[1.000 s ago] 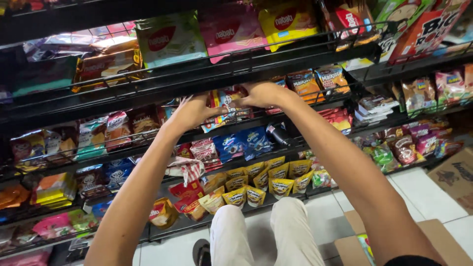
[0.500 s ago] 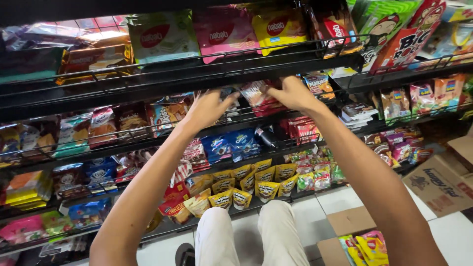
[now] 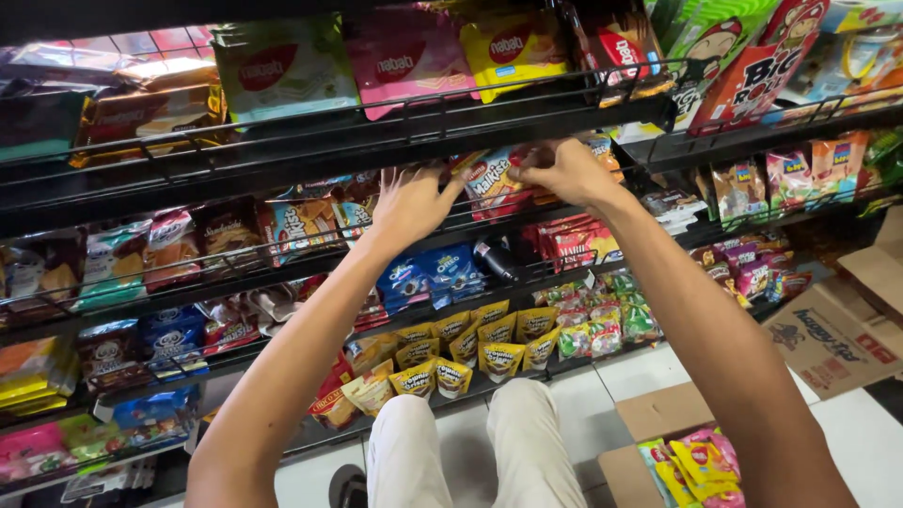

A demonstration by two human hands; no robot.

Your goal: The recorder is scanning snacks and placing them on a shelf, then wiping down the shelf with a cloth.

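Observation:
Both my arms reach up into a black wire shelf (image 3: 282, 160) full of snack packets. My right hand (image 3: 562, 172) is closed on the top of a red, white and blue snack packet (image 3: 492, 182) on the second shelf. My left hand (image 3: 411, 200) has its fingers spread and rests against the packets just to the left of that one, near an orange biscuit packet (image 3: 306, 221). What lies behind my hands is hidden.
Green, pink and yellow wafer bags (image 3: 404, 61) fill the top shelf. Blue cookie packs (image 3: 437, 273) and small yellow packets (image 3: 470, 343) sit on lower shelves. Open cardboard boxes (image 3: 832, 329) stand on the white tile floor at right, one holding colourful packets (image 3: 691, 470). My legs are below.
The view has shifted so the shelves sit further right. Both hands stay on the second shelf; my right hand has closed on the red, white and blue packet.

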